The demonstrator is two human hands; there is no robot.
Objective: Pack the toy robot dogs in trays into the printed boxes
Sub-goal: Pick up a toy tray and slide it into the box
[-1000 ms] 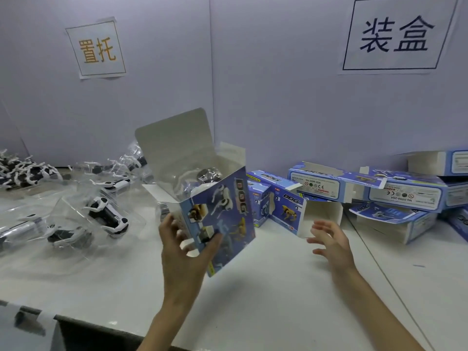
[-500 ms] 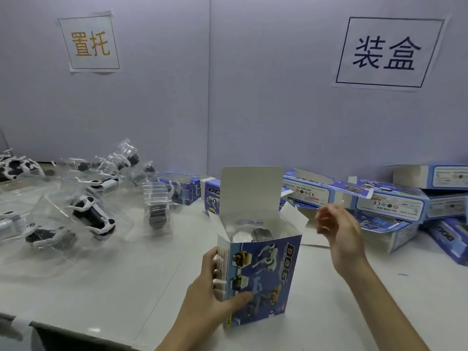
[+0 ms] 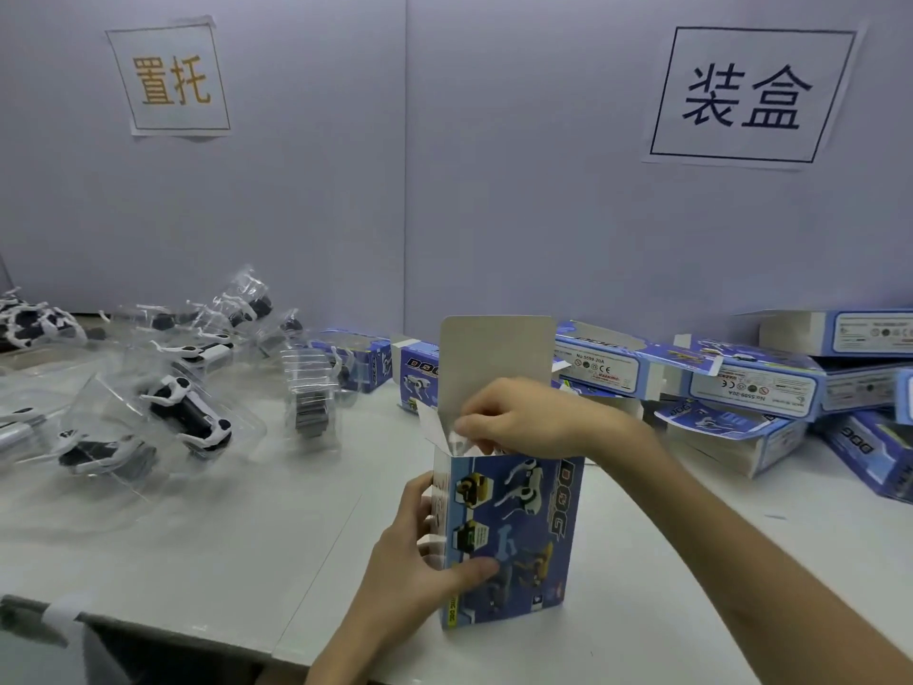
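Printed box [image 3: 514,536] upright on table [image 3: 197,561] near the front edge, lid flap up, left hand [image 3: 420,551] gripping its left side, right hand [image 3: 518,417] pinching a flap at its open top, trayed dogs [image 3: 187,412] left, spare boxes [image 3: 741,383] right.

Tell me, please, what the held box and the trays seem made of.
Box: thin printed card; its raised flap is plain grey inside. Trays: probably thin clear plastic, glossy; the dogs show through, with glints.
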